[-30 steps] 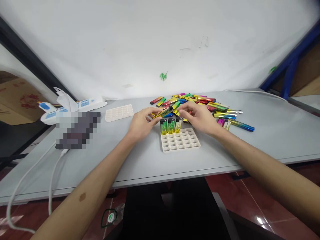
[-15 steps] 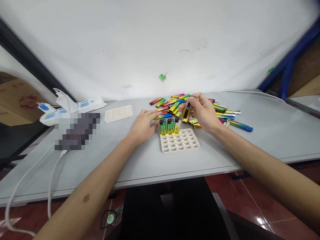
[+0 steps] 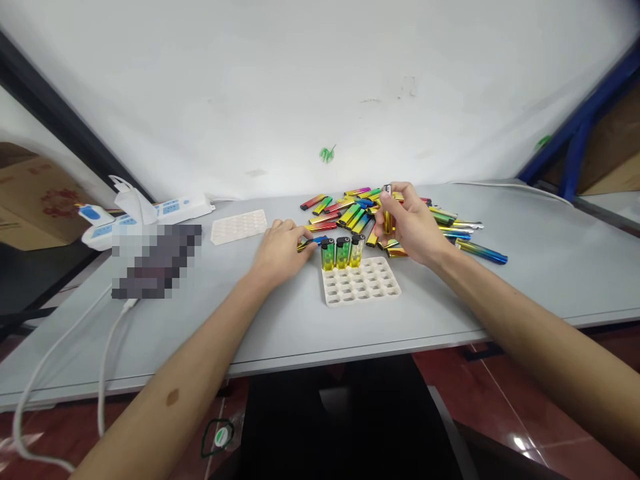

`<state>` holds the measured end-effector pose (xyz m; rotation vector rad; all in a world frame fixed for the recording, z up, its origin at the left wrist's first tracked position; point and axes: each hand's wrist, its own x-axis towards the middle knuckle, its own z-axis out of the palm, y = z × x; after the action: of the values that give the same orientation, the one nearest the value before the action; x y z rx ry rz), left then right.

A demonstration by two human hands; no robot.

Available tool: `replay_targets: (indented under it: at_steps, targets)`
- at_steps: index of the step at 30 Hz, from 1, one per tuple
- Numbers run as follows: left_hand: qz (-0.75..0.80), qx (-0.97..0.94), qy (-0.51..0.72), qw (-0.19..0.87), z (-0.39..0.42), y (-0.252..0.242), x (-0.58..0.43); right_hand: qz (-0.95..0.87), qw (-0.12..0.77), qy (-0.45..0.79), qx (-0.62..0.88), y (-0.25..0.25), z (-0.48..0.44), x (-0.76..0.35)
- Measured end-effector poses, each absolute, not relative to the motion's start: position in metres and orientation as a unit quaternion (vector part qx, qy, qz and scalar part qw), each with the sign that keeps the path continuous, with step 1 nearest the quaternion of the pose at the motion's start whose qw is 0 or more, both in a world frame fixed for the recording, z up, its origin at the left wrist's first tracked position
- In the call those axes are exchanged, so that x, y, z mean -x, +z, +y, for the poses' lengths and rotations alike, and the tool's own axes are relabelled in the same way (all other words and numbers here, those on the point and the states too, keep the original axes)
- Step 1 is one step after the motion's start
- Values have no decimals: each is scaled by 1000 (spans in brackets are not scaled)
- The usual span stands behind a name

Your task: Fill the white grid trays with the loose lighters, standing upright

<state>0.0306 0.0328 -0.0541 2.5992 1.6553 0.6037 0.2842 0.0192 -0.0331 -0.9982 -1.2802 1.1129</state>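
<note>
The right hand [image 3: 413, 223] is closed, its thumb and fingers pinching a gold-coloured lighter [image 3: 388, 220] upright, top end up, in front of the pile of metallic lighters [image 3: 353, 217]. The left hand [image 3: 281, 252] rests low on the table [image 3: 280, 320], fingers loosely curled, with thumb and forefinger at a blue-and-yellow lighter [image 3: 319, 239]; whether it is gripped cannot be told. Between the hands and nearer the table's front edge sits the white slotted tray [image 3: 365, 283], three black-topped lighters [image 3: 342, 255] standing in its back row. The right hand hides part of the pile, the left fingers cover some of the blue-and-yellow lighter, and pixelation obscures a dark object [image 3: 160, 263] at left.
</note>
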Motion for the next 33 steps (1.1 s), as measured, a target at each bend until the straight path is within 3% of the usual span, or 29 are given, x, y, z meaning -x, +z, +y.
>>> replay_targets:
  at_steps: [16, 33]
  targets:
    - [512, -823, 227, 92, 28, -51, -32, -557, 453, 506, 478, -29, 18, -284]
    - [477, -837, 260, 63, 29, -49, -33, -555, 462, 477, 501, -39, 21, -284]
